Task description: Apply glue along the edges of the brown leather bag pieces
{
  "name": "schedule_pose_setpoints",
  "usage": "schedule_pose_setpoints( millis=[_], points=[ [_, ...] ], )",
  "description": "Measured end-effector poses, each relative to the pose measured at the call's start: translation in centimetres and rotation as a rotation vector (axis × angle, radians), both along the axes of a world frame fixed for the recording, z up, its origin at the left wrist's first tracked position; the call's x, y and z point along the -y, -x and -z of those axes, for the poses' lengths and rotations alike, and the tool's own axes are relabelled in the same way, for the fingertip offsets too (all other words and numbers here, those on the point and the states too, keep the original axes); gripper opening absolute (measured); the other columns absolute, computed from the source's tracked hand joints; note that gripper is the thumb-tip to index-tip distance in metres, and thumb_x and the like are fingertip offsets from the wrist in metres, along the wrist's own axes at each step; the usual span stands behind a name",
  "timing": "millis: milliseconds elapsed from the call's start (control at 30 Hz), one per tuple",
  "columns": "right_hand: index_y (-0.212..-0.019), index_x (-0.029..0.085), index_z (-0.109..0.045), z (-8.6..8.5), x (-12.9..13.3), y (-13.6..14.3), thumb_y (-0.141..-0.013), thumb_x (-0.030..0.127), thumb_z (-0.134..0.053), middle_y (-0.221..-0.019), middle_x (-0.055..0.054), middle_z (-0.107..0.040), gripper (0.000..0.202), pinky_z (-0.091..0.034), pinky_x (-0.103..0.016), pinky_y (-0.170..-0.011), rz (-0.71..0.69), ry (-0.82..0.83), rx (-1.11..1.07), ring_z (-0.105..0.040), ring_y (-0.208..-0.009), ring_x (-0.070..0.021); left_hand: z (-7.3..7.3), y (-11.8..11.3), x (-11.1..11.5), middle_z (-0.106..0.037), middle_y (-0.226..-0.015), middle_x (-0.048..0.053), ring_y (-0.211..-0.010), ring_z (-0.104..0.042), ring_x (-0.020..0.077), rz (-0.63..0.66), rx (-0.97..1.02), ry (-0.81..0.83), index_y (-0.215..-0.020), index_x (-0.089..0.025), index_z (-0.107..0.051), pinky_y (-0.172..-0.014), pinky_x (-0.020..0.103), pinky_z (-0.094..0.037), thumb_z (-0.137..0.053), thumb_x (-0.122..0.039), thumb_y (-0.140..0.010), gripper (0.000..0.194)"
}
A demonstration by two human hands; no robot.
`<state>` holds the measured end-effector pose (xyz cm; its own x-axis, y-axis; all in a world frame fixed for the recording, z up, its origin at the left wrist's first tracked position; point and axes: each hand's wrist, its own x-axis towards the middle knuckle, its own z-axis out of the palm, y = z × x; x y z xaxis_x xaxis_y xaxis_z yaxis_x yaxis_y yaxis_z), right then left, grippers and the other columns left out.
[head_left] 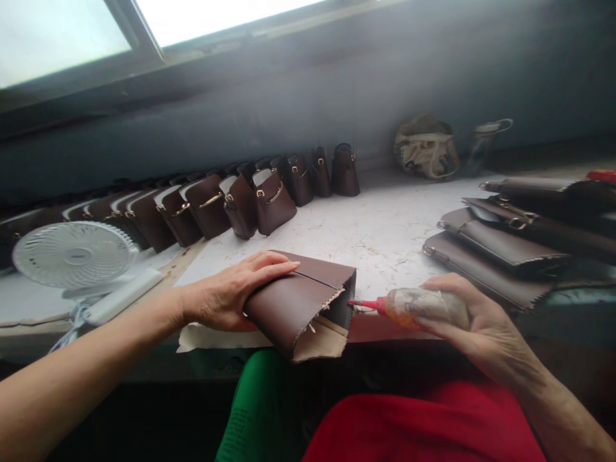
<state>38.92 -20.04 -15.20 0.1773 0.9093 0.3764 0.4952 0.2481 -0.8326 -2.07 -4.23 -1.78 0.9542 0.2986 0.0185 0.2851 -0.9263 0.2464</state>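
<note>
My left hand (235,289) grips a brown leather bag body (308,289) lying on its side at the table's front edge. The thumb rests along its upper face, and some of the fingers are hidden. Its open end, with a zigzag-cut edge and pale lining, faces right. A worn glue bottle (428,307) with a red nozzle is held level in my right hand (466,314), fingers wrapped round it. The nozzle tip is at the rim of the bag's open end; whether it touches I cannot tell.
Several brown bags (274,202) with gold buckles stand in rows at the back left. A white fan (77,253) is at far left. Flat bag bodies (500,247) are stacked at right. A cloth bag (426,147) and clear bottle (482,147) stand behind on the white tabletop (380,224).
</note>
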Motion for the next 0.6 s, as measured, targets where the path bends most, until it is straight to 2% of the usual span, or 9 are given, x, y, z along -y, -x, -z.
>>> schedule_pose_setpoints(
  millis=[267, 433, 600],
  points=[
    [-0.123, 0.035, -0.072, 0.4, 2.6, 1.5, -0.095, 0.044, -0.083, -0.119, -0.001, -0.077, 0.031, -0.063, -0.023, -0.086, -0.094, -0.045, -0.034, -0.077, -0.102, -0.0207, 0.7, 0.9, 1.0, -0.045, -0.161, 0.020, -0.149, -0.050, 0.0414, 0.019, 0.067, -0.069, -0.171, -0.029, -0.024, -0.123, 0.057, -0.050, -0.084, -0.032, -0.086, 0.104],
    [-0.125, 0.033, -0.069, 1.5, 2.9, 1.5, -0.097, 0.041, -0.080, -0.122, -0.002, -0.072, 0.031, -0.060, -0.028, -0.100, 0.033, -0.110, -0.014, -0.073, -0.109, -0.0208, 1.2, 1.3, 1.5, -0.047, -0.159, 0.021, -0.147, -0.052, 0.0415, 0.022, 0.078, -0.096, -0.170, -0.028, -0.028, -0.121, 0.060, -0.052, -0.081, -0.027, -0.086, 0.100],
    [-0.127, 0.033, -0.070, 1.6, 3.5, 1.3, -0.094, 0.034, -0.083, -0.121, -0.004, -0.075, 0.035, -0.066, -0.028, -0.088, -0.132, -0.065, -0.024, -0.077, -0.105, -0.0242, 1.8, 2.1, 2.0, -0.046, -0.161, 0.021, -0.150, -0.050, 0.0422, 0.011, 0.096, -0.092, -0.171, -0.028, -0.027, -0.124, 0.062, -0.049, -0.079, -0.021, -0.085, 0.101]
  ],
)
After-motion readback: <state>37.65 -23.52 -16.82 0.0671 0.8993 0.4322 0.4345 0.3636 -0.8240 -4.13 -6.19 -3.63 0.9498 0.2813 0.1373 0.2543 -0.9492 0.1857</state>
